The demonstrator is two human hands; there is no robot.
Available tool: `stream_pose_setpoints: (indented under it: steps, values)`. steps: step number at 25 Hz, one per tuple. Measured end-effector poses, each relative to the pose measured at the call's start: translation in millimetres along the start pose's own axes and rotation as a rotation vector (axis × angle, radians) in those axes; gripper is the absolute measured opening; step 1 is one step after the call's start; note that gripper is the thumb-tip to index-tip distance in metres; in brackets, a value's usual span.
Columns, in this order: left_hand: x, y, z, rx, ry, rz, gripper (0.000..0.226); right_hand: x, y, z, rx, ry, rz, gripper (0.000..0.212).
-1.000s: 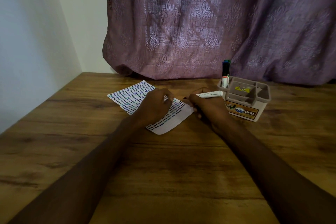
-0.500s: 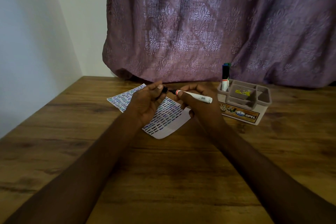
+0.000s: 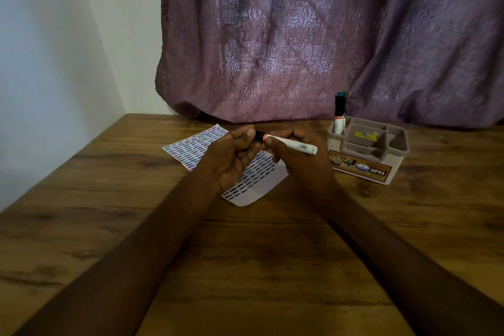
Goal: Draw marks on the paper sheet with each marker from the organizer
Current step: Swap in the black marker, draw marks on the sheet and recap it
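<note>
Both hands held above the paper sheet (image 3: 246, 187), which lies flat on the wooden table (image 3: 109, 199) and bears rows of short dark, blue and green dashes; its near corner is bare of marks. Right hand (image 3: 296, 157): fingers curled round the white barrel of a marker (image 3: 293, 144), thumb pressed near the orange ring at the barrel's front end; barrel lying almost level, its rear end pointing toward the organizer (image 3: 368, 151). Left hand (image 3: 234, 155): fingers and thumb clamped on the black cap (image 3: 258, 136) at the marker's front end; cap meeting the orange ring, whether fully seated cannot be told. Organizer: a beige plastic caddy with several compartments and a printed label on its near face, standing on the table just beside the right hand, on the side away from the paper sheet. In the organizer's far-left compartment, upright markers (image 3: 340, 114), one with a black cap in front, blue and green caps showing behind it; a small yellow item (image 3: 364, 134) lying in the organizer's middle compartment, too small to identify. Behind the organizer and the sheet, a purple patterned curtain (image 3: 300, 35) hanging to the table's far edge; beyond the sheet, away from the organizer, a pale wall (image 3: 54, 49).
</note>
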State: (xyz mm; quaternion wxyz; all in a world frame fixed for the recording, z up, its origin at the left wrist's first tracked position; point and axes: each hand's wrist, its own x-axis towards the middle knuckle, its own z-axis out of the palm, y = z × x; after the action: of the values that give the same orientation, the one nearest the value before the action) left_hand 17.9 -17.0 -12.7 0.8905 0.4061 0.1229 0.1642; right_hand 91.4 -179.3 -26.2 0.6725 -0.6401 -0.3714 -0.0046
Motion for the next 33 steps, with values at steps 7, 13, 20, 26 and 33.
stream_pose_setpoints:
  steps: [7, 13, 20, 26, 33]
  values:
    - [-5, -2, 6, 0.021, 0.014, 0.031, 0.019, -2, 5, 1, -0.018, -0.008, -0.142, 0.010]
    - [-4, -2, 6, 0.043, 0.038, 0.077, 0.022, 4, 3, -2, -0.016, -0.100, -0.147, 0.010]
    - [4, 8, -1, 0.149, 0.123, 0.306, 0.028, 2, -13, 5, 0.036, -0.216, -0.128, 0.013]
    - [-3, 15, 1, 0.220, 0.068, 0.507, 0.017, 12, -25, -5, 0.241, -0.267, 0.244, 0.037]
    - [-14, 1, 20, 0.570, -0.022, 0.699, 0.024, 9, -26, 2, -0.046, -0.061, 0.110, 0.016]
